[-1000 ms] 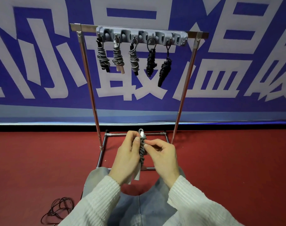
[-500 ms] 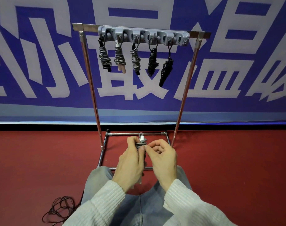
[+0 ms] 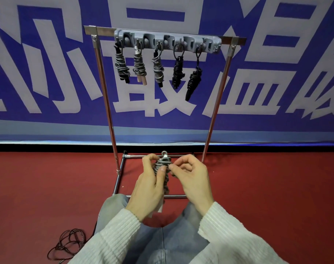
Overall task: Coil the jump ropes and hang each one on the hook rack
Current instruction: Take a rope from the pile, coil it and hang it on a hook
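A grey jump rope (image 3: 163,164), wound into a tight coil around its pale handles, stands upright between my hands above my knees. My left hand (image 3: 150,184) grips the coil's body, thumb across the front. My right hand (image 3: 190,174) pinches the rope at the coil's upper right side. A small loop sticks up at the coil's top. The grey hook rack (image 3: 168,40) sits on the crossbar of a metal stand (image 3: 107,103). Several coiled ropes hang from it: three grey ones (image 3: 138,65) at the left and two black ones (image 3: 178,72) at the right.
A loose dark rope (image 3: 67,246) lies tangled on the red floor at the lower left, beside my left sleeve. The stand's base frame (image 3: 120,174) rests on the floor just beyond my hands. A blue banner wall rises behind it.
The coil stays between my hands at about the same height. My right hand's pinch has shifted up to the top part of the coil, and my left thumb now lies across its front.
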